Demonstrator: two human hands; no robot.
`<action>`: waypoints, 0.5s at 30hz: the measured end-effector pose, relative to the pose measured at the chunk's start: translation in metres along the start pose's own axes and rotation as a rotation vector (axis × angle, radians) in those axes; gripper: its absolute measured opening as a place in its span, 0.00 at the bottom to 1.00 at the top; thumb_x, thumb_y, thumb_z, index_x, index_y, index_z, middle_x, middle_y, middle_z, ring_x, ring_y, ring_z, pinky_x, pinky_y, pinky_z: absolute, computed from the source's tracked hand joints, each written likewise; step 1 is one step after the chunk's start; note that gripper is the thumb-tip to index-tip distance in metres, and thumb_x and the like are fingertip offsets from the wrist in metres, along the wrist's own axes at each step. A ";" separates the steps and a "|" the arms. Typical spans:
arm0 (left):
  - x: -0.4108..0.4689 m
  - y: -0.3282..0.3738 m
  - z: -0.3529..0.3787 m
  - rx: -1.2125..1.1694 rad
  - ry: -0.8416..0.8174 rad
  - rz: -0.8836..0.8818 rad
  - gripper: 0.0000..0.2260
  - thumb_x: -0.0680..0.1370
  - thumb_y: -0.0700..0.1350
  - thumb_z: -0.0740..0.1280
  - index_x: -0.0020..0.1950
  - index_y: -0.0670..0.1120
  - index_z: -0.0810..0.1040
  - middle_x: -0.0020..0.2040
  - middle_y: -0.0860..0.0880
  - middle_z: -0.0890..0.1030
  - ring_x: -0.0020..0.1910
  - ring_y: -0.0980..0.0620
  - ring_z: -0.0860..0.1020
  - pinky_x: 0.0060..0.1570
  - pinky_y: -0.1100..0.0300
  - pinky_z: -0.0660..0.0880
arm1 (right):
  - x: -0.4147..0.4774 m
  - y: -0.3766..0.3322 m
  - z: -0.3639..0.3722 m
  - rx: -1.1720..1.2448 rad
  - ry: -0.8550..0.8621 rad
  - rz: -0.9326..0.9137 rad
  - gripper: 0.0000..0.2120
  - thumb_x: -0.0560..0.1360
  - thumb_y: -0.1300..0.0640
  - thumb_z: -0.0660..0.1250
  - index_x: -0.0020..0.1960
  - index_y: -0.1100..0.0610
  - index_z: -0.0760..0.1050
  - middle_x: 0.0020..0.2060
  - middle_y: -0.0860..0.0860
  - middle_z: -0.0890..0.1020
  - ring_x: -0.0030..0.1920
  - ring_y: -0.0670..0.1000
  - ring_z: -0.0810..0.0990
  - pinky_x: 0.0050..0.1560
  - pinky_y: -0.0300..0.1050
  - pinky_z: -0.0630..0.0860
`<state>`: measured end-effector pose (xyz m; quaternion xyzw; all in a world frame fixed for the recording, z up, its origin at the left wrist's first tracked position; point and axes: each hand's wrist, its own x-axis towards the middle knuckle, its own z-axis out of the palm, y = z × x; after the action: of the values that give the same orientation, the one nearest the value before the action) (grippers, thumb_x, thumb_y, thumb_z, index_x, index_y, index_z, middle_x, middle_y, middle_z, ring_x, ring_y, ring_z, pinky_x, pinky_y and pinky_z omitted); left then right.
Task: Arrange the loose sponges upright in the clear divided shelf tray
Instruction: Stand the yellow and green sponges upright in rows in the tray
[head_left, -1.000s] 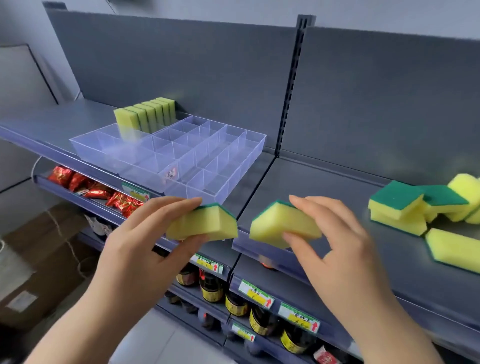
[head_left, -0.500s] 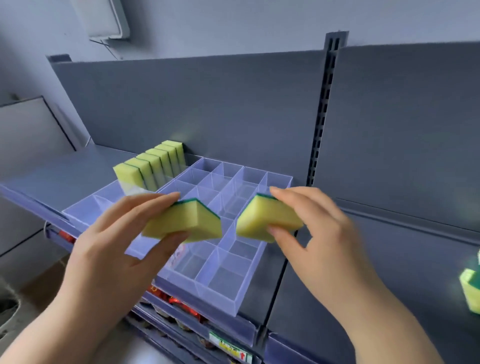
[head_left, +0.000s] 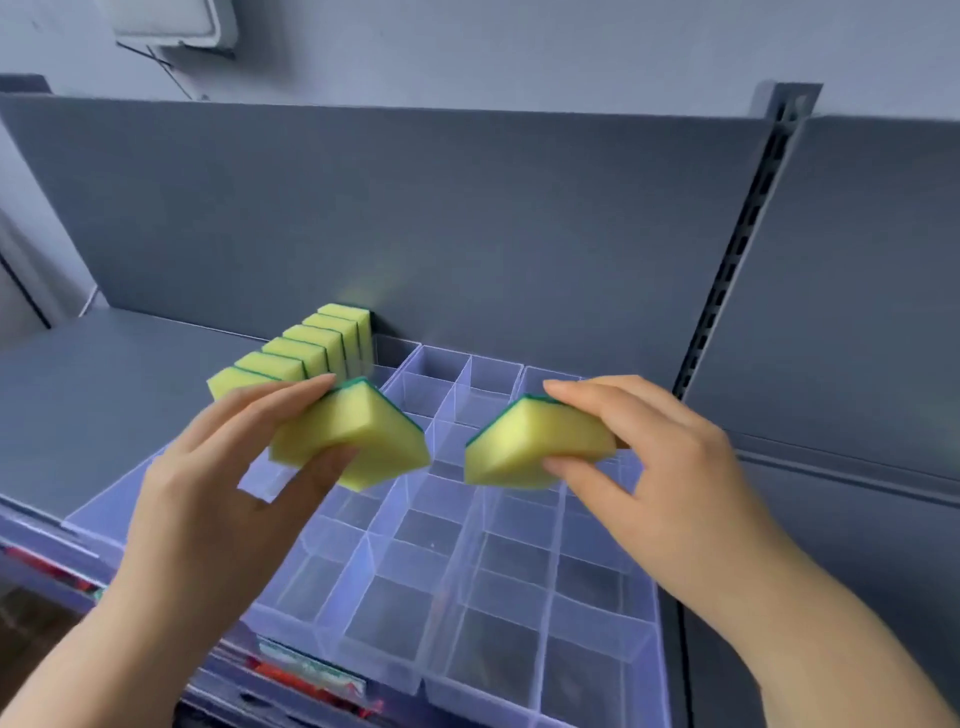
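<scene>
Over tray (head_left: 470, 597): left hand (head_left: 208, 499), right hand (head_left: 670, 478) grip sponges (head_left: 358, 441) (upright row (head_left: 311, 345) behind).

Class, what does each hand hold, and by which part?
The left hand pinches the left sponge, the right hand the right sponge: each with fingers over the green-edged top and thumb on the yellow face below.

A: Item one?
B: Left sponge (head_left: 358, 441): yellow foam, green scouring face on its far side. Tilted, pinched in the left hand (head_left: 208, 499).
A: Item two?
B: Right sponge (head_left: 530, 447): same kind, tilted, pinched in the right hand (head_left: 660, 483), apart from the first.
A: Stocked?
B: Row of sponges (head_left: 306, 353): six counted, upright, packed face to face just beyond the left fingertips.
A: Container?
B: Clear divided tray (head_left: 467, 597): lies flat beneath both hands, with a grid of compartments.
</scene>
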<state>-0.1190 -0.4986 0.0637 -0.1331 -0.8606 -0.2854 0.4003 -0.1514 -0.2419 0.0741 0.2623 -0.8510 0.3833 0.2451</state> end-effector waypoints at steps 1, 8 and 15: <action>0.005 -0.015 -0.001 -0.034 0.000 0.008 0.17 0.72 0.54 0.65 0.58 0.49 0.76 0.54 0.61 0.74 0.51 0.69 0.71 0.50 0.73 0.68 | 0.004 -0.007 0.005 -0.023 0.010 0.026 0.20 0.68 0.53 0.69 0.60 0.47 0.75 0.51 0.39 0.76 0.50 0.37 0.74 0.53 0.30 0.69; 0.036 -0.134 -0.028 -0.200 -0.047 0.001 0.16 0.72 0.62 0.62 0.60 0.64 0.73 0.54 0.66 0.74 0.51 0.61 0.74 0.49 0.60 0.72 | 0.027 -0.065 0.059 -0.133 -0.012 0.186 0.22 0.68 0.48 0.67 0.61 0.38 0.69 0.53 0.33 0.73 0.53 0.41 0.75 0.53 0.38 0.74; 0.064 -0.205 -0.042 -0.289 -0.168 0.020 0.17 0.72 0.66 0.60 0.60 0.68 0.70 0.53 0.65 0.75 0.50 0.60 0.76 0.49 0.62 0.72 | 0.037 -0.104 0.110 -0.161 0.021 0.299 0.24 0.67 0.47 0.67 0.61 0.35 0.66 0.54 0.33 0.73 0.51 0.45 0.77 0.51 0.39 0.74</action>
<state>-0.2281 -0.6877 0.0550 -0.2211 -0.8397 -0.3900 0.3065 -0.1370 -0.3960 0.0872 0.1082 -0.9058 0.3490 0.2145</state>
